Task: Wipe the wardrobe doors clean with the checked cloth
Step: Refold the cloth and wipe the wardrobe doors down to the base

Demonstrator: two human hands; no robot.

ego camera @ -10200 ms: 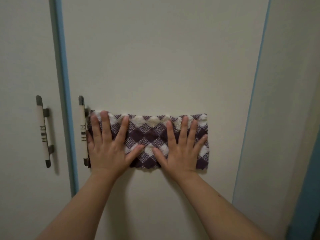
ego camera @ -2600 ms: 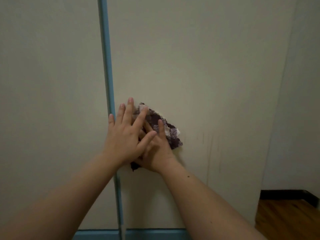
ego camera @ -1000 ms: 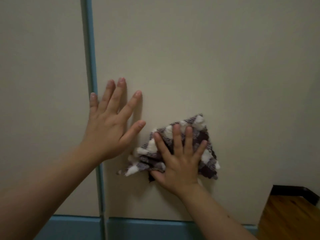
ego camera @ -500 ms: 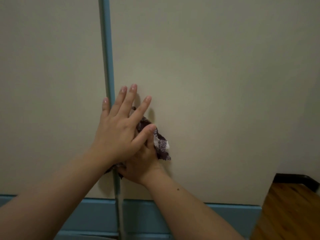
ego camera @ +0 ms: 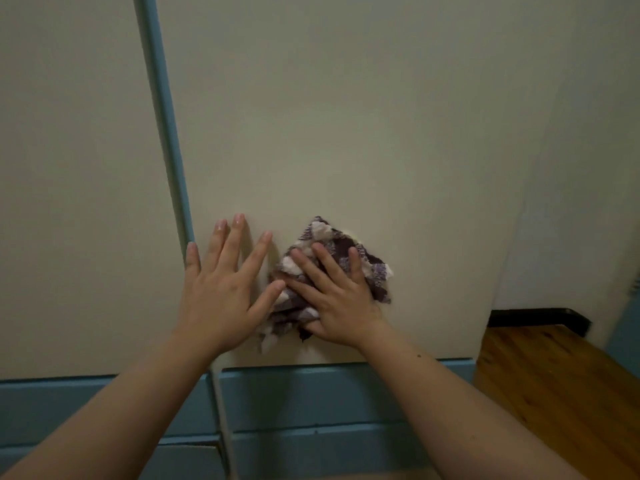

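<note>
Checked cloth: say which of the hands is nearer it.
Right. The right hand presses flat on the checked cloth; the left hand lies beside it on the door, thumb touching its edge.

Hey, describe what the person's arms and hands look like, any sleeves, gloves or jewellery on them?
Both forearms are bare as far as the view reaches, with no sleeves showing. The left hand and the right hand wear no gloves, and no rings, bracelets or watch are visible. The fingernails are short and look unpainted. A few small dark moles dot the right forearm.
</note>
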